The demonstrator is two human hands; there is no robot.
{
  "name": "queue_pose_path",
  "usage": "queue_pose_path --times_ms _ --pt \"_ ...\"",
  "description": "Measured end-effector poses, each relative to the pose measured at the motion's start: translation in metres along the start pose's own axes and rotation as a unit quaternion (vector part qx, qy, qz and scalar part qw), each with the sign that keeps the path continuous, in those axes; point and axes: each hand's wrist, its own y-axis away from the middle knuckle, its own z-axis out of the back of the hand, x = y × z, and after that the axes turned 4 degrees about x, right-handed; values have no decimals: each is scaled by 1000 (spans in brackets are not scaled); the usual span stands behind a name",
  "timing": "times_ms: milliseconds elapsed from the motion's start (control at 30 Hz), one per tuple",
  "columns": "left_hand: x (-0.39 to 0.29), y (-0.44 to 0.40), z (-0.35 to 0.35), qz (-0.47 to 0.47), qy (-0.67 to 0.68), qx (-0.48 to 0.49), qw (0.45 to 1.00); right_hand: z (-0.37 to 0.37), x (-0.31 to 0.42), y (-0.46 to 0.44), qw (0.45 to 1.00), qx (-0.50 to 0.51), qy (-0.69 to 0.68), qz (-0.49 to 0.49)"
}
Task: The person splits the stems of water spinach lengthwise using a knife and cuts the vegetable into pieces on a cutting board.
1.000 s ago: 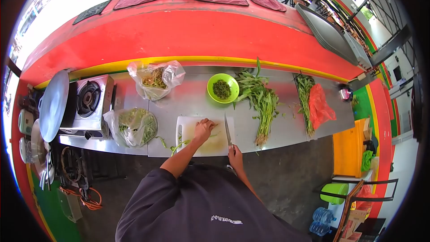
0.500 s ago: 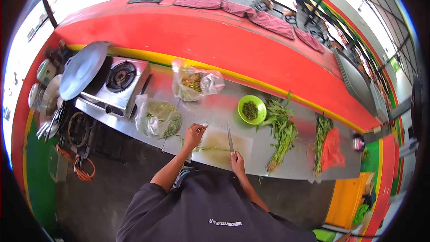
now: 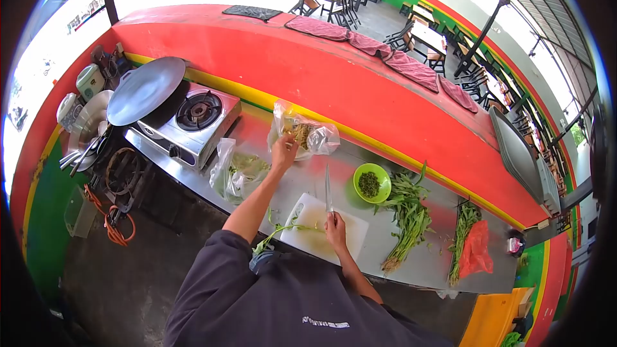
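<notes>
My right hand is closed around the handle of a knife, its blade pointing away from me above the far edge of the cutting board. My left hand is at the mouth of a clear plastic bag holding brownish scraps. Its fingers look pinched together; whatever is between them is hidden. The white cutting board lies in front of me, with a thin green stalk across its left part. Leafy ends of greens hang over the counter edge beside it.
Right of the board are a green bowl with chopped greens, a bunch of leafy greens, another bunch and a red plastic bag. Leftward are a bag of greens, a gas stove and a wok.
My left hand has moved from the board's left edge forward to the bag of scraps. The knife stays in my right hand. My view has tilted up and shifted left.
</notes>
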Motion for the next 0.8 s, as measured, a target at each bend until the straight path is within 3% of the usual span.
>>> queue_pose_path --times_ms 233,333,433,633,733,800 --pt "5 23 1 9 -22 76 997 8 -14 15 1000 -12 -18 -21" --pt "23 84 1 97 -7 271 958 21 -31 20 999 -26 -15 -34" --pt "13 155 -4 256 -37 465 846 32 -32 29 998 -50 5 -43" --pt "25 262 -21 237 -54 447 861 54 -58 51 994 -94 19 -57" --pt "25 276 -28 139 -129 364 912 65 -59 64 989 -115 -18 -85" --pt "28 279 -34 129 -129 331 926 74 -55 72 986 -115 -35 -115"
